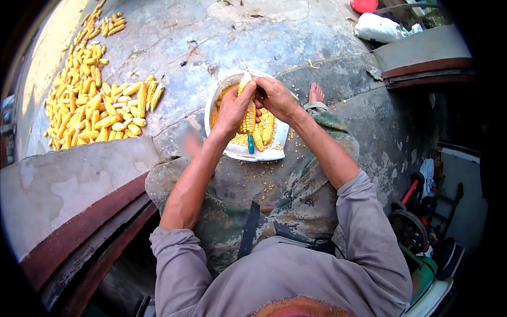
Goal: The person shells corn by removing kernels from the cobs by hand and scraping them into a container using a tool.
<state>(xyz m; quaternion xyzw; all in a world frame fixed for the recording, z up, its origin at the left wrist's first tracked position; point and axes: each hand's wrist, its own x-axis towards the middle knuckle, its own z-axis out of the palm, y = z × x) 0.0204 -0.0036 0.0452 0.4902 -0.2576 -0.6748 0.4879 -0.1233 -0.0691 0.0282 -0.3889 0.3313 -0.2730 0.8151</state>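
Over a white plastic tub (281,142), both my hands are closed around an ear of corn (246,120) that stands roughly upright. My left hand (233,109) grips its left side, thumb along the kernels. On the upper right side, my right hand (274,99) holds it with bent fingers; some fingertips are hidden behind the ear. Inside the tub lie loose yellow kernels (240,140) and more ears of corn (268,128). A green handle (251,143) shows just below the held ear; the rest of that tool is hidden.
A large heap of corn ears (87,100) lies on the concrete floor (174,63) at the left. Scattered kernels dot the floor around the tub. At the upper right are a white sack (383,27) and a red round object (364,5). A wheel (408,231) stands lower right.
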